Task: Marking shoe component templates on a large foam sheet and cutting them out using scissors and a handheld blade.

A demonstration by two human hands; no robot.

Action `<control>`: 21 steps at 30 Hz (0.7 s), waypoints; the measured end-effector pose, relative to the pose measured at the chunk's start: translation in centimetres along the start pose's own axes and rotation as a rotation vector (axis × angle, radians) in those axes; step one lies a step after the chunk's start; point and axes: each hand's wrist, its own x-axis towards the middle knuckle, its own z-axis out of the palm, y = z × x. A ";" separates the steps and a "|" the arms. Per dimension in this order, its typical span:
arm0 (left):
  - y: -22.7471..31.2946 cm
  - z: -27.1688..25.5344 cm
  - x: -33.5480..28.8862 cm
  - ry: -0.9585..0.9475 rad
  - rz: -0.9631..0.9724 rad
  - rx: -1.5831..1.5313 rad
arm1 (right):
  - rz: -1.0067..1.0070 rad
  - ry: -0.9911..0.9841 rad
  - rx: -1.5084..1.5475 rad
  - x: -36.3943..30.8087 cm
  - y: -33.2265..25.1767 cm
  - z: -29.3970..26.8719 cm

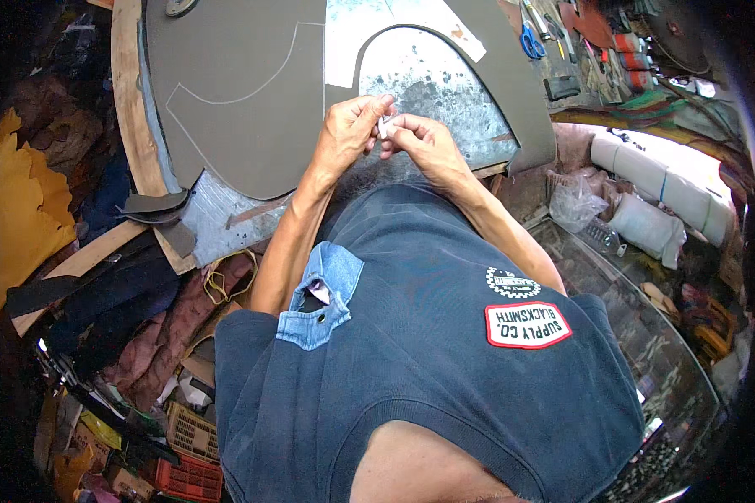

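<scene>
My left hand [348, 134] and my right hand [428, 149] meet in front of my chest, over the near edge of the worktable. The fingers of both are pinched together around a small whitish piece [383, 128], too small to name. Beneath and beyond them lies a dark grey-brown sheet [235, 75] with a curved cut edge. Pale lines on its left part trace a curved shape. A white paper pattern [407, 12] rests on the sheet at the far side. Inside the sheet's curved cutout shows the stained grey tabletop [428, 75].
At the far right, blue-handled scissors [531, 42] lie among several hand tools on a board. A white wrapped roll [663, 176] and a clear plastic bag [575, 201] are to the right. Dark offcuts [155, 205] sit by the table's wooden left edge, near a yellow hide [25, 210].
</scene>
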 end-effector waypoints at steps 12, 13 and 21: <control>0.0 -0.2 -0.2 -0.016 0.015 0.006 | -0.018 -0.021 -0.102 -0.1 -0.4 -0.4; 0.1 -0.2 -0.3 -0.027 0.005 0.010 | -0.017 -0.022 -0.102 -0.2 -0.4 -0.3; -0.7 -0.4 -0.2 -0.004 0.070 -0.069 | 0.008 0.028 -0.013 -0.3 -0.9 0.2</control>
